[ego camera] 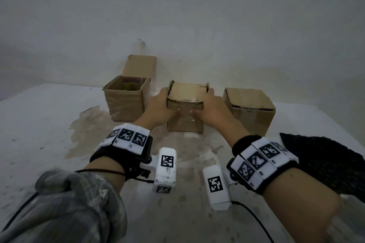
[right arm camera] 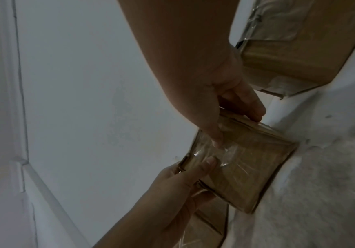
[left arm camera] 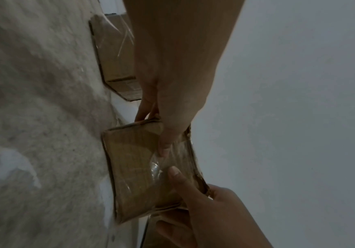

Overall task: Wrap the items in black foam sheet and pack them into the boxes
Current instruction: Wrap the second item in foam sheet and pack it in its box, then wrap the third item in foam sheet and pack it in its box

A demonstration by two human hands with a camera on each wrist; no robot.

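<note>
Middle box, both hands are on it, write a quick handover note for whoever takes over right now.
Left hand and right hand grip the sides of the middle box, thumbs on its taped front; its lid is closed.
Left box stands open, something colourful inside.
Right box is closed.
Black foam sheet lies at the table's right edge.
Done: two boxes closed, contents unseen.
Left: likely the open box still needs finishing.
</note>
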